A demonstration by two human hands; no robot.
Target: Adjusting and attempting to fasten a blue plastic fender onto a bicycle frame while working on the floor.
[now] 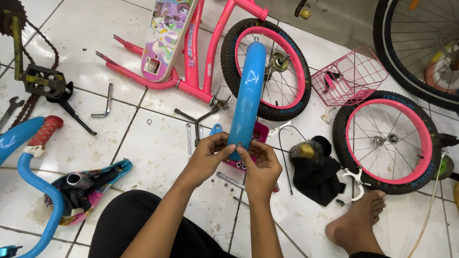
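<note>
Both forearms rise from the bottom centre of the frame, over a black-clad knee. At mid-frame the left hand [208, 153] and the right hand [260, 165] pinch the near end of a blue mudguard [248, 91], fingers closed on it from either side. From the hands the mudguard runs toward the top centre and covers part of a small wheel with a pink rim [267, 69].

Just under the hands sits a pink parts tray [260, 134], mostly hidden, with loose wrenches [193, 134] beside it on the white tiled floor [158, 157]. Upper centre, a pink bicycle frame [196, 52] carries a long panel with a colourful cartoon print [167, 33].

To the right lie a pink wire basket [351, 76], a second pink-rimmed wheel [387, 141] and a black cloth [315, 174]; a bare foot [356, 222] rests at lower right. At left are a hex key [105, 102], a pedal with crank and chain [40, 81], blue handlebars with a red grip [38, 157], and an upturned saddle [86, 188].
</note>
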